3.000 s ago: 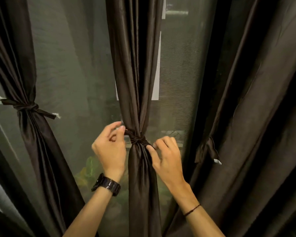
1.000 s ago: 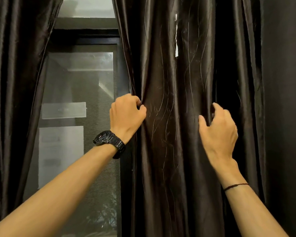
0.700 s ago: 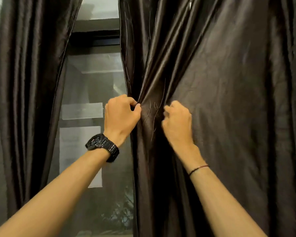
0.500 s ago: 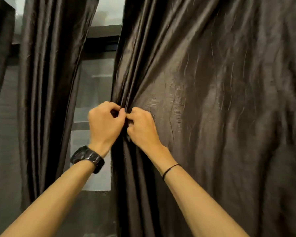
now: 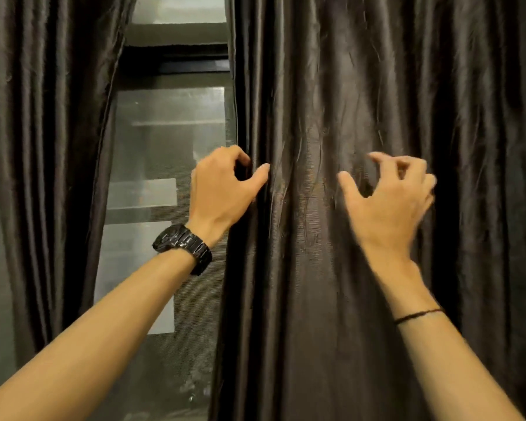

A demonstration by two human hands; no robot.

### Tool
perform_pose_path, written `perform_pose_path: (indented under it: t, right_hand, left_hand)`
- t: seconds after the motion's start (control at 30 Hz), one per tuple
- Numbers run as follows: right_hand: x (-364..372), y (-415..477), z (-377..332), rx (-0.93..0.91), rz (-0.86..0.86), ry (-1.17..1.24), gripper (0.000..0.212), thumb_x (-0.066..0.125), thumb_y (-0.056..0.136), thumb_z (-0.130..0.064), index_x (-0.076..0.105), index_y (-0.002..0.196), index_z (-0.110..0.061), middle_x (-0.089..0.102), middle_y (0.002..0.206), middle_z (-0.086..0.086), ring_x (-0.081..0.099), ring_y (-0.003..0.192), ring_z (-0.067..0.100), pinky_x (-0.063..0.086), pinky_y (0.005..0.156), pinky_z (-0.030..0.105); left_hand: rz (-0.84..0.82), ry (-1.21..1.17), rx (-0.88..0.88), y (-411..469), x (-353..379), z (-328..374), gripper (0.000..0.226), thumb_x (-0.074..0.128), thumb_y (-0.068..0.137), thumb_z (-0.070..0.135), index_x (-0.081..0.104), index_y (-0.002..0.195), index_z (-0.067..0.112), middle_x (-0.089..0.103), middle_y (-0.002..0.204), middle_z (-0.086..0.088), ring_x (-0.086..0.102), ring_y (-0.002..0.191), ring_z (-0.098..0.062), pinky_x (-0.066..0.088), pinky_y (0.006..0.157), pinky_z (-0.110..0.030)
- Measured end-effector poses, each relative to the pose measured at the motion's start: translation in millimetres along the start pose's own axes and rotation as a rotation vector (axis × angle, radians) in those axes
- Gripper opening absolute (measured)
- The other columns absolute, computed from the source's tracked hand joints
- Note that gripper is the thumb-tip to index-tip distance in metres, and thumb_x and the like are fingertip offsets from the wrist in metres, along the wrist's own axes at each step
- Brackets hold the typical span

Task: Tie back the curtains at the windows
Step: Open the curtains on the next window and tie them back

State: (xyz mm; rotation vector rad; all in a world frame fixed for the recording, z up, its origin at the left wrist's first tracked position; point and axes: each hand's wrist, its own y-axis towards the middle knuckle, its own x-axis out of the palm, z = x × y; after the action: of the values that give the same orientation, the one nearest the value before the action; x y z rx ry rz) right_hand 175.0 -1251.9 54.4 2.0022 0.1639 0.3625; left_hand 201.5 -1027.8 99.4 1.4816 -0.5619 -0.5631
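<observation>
Head view: wide dark curtain point(image 5: 362, 268) hanging loose across centre and right, second dark curtain point(image 5: 52, 147) at left, window point(image 5: 164, 147) between. Left hand point(image 5: 222, 189) pinching wide curtain's left edge; right hand point(image 5: 389, 202) blurred, fingers spread, against fabric. Black watch point(image 5: 182, 246) on left wrist.

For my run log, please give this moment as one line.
left hand: grips curtain edge | right hand: open, on fabric | curtain: untied

Single head view, level and forward, close to dark curtain point(image 5: 331, 117); window point(image 5: 167, 141) at left
</observation>
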Motion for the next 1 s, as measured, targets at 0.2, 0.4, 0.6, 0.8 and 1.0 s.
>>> perform_pose_path:
  t: [0.2,0.4,0.6,0.8,1.0]
  right_hand:
    - [-14,19,55,0.109,-0.096,-0.025,0.076,0.073,0.088,-0.043,0.041,0.151,-0.015,0.05,0.131,0.012,0.058,0.11,0.034,0.045,0.099,0.051]
    - [14,13,46,-0.102,-0.207,0.102,0.027,0.067,0.093,-0.013,0.073,0.118,-0.007,0.064,0.085,0.004,0.064,0.082,0.023,0.046,0.076,0.028]
    - [55,-22,-63,-0.274,-0.285,0.392,0.021,0.052,0.087,-0.009,0.06,0.068,-0.012,0.057,0.064,-0.001,0.052,0.055,0.008,0.039,0.052,0.025]
    - [84,-60,-182,-0.502,-0.592,0.475,0.014,0.062,0.082,-0.006,0.076,0.084,-0.007,0.051,0.079,0.001,0.061,0.081,0.03,0.037,0.064,0.03]
    - [60,-73,-143,-0.419,-0.469,0.375,0.015,0.054,0.09,-0.01,0.068,0.096,-0.011,0.047,0.085,0.0,0.058,0.083,0.032,0.051,0.067,0.045]
  left_hand:
    - [0.006,0.03,-0.132,4,24,9,0.045,0.059,0.086,0.055,0.067,0.079,0.011,0.068,0.074,-0.003,0.062,0.071,-0.028,0.051,0.065,-0.041]
    - [0.042,-0.006,-0.207,6,15,8,0.041,0.066,0.088,0.025,0.048,0.059,0.003,0.045,0.051,-0.009,0.033,0.051,-0.024,0.026,0.056,-0.033]
    - [0.07,0.039,-0.149,8,-28,-26,0.042,0.061,0.089,0.02,0.044,0.057,-0.001,0.046,0.056,-0.025,0.027,0.06,-0.033,0.033,0.068,-0.031]
    - [0.148,0.07,-0.045,6,-78,-72,0.034,0.071,0.086,0.014,0.051,0.059,0.013,0.043,0.051,-0.011,0.036,0.055,-0.033,0.033,0.056,-0.039]
    - [0.098,0.084,0.043,-13,-76,-62,0.023,0.075,0.085,0.011,0.063,0.066,0.012,0.058,0.062,0.01,0.049,0.063,-0.003,0.034,0.061,-0.008]
